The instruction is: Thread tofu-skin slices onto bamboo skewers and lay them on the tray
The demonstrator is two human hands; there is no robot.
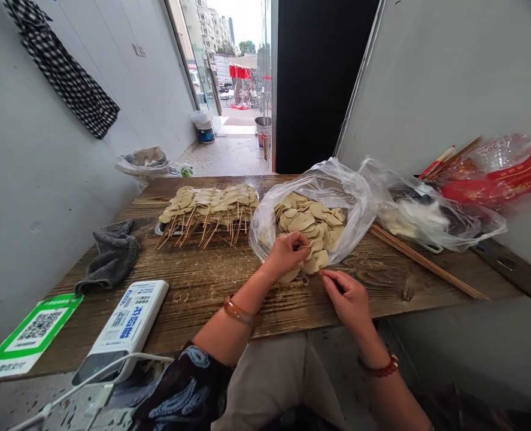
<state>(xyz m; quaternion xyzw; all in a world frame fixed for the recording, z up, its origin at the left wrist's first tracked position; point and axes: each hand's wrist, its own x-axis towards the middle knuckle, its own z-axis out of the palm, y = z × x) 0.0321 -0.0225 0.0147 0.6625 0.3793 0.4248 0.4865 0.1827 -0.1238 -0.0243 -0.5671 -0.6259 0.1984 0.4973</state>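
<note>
Thin pale slices (305, 222), which look like potato, fill an open clear plastic bag (355, 206) on the wooden table. My left hand (287, 254) is at the bag's near edge, thumb and forefinger closed on a slice. Just to its right, my right hand (346, 294) pinches the near end of a skewer, mostly hidden, with a few slices (318, 261) lined up above the fingertips. Left of the bag, finished skewers of slices (211, 203) lie stacked on a tray, their bare sticks pointing toward me.
Loose bamboo sticks (427, 261) lie at right, beside plastic bags (431, 215) and a dark board or blade (512, 269). At left are a grey cloth (110, 254), a white payment device (128, 320) with a cable, and a green QR card (36, 329).
</note>
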